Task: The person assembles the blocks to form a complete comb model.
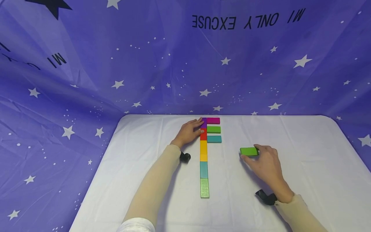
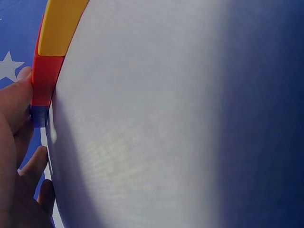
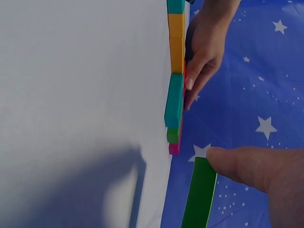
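My right hand point(image 1: 266, 162) pinches a green block point(image 1: 248, 151) between thumb and fingers, above the right half of the table. The right wrist view shows the thumb point(image 3: 242, 164) on the end of that green block point(image 3: 199, 190). My left hand point(image 1: 188, 131) rests at the far end of a straight column of blocks. Its fingers lie on the purple block point(image 1: 204, 122) and its thumb touches the red block point(image 1: 204, 136). Nearer along the column come yellow blocks point(image 1: 204, 147), a teal block point(image 1: 204, 169) and a light green block point(image 1: 204, 188).
A magenta block point(image 1: 213, 120), another green block point(image 1: 214, 130) and a second teal block point(image 1: 214, 139) stick out rightward from the column's far part. White cloth point(image 1: 130, 193) covers the table. Behind it hangs a purple star-printed curtain point(image 1: 174, 64). Black wrist devices point(image 1: 266, 197) sit by both wrists.
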Demonstrator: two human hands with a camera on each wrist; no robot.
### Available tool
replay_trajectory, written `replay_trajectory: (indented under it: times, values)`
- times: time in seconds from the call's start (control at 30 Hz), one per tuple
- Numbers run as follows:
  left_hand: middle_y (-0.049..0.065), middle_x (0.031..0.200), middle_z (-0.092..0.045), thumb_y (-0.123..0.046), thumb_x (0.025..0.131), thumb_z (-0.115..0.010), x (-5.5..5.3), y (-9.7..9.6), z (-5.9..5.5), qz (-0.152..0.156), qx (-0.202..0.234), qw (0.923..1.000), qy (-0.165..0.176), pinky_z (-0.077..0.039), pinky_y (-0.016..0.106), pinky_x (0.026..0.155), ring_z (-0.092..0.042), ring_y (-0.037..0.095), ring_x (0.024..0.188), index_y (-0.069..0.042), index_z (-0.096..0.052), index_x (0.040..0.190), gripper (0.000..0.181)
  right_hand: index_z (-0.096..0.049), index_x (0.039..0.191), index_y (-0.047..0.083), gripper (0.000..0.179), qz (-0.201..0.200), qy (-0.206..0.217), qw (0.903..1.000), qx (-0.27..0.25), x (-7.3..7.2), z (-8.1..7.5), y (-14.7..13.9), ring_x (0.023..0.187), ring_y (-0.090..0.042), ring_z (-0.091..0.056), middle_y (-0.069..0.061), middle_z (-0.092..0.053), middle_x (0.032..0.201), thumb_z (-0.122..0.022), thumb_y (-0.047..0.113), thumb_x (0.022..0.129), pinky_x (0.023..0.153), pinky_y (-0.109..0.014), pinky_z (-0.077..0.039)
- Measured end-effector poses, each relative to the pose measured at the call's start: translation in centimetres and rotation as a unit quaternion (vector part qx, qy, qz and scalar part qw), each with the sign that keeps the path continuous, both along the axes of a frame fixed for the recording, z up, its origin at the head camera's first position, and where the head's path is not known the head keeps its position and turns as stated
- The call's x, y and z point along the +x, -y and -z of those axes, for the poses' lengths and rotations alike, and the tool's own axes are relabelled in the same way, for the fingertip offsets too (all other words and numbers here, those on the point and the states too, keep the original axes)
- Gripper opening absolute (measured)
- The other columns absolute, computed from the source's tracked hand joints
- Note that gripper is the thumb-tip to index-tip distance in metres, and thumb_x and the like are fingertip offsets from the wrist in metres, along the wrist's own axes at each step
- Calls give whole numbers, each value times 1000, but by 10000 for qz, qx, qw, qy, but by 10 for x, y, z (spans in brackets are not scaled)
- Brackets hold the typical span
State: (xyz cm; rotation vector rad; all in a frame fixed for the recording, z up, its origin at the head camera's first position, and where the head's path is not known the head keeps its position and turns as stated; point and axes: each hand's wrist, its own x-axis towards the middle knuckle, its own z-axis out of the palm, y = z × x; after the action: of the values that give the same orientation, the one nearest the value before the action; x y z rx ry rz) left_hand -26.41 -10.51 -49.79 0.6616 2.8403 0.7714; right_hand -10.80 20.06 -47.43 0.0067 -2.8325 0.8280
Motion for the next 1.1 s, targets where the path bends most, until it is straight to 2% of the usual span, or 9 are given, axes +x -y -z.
replay_trajectory:
  times: [0.3,0.5,1.1]
  values:
    - [-7,160,-37,-37,101,-60,1,0,0,20,31,10000,-60,-22,41,122,-33,22,148,-17,-49,149,54,-63,120,-15,68,-130,-99,9999,-32,-5,3,16,106,-51,-52,-36,-63,112,-82,36,79,87,-58,-45]
    - [-6,159,-37,-36,101,-61,0,0,1,19,48,9999,-93,-22,41,122,-33,22,148,-17,-49,149,54,-63,121,-15,69,-216,-4,9997,-60,-9,1,28,109,-50,-52,-35,-63,113,-82,37,80,90,-58,-45]
    - [-6,159,-38,-35,101,-60,0,0,1,30,40,10000,-74,-22,42,123,-33,23,148,-17,-49,150,53,-64,122,-12,70,-340,359,9988,-63,-21,6,67,106,-42,-53,-30,-64,114,-81,41,81,88,-52,-48]
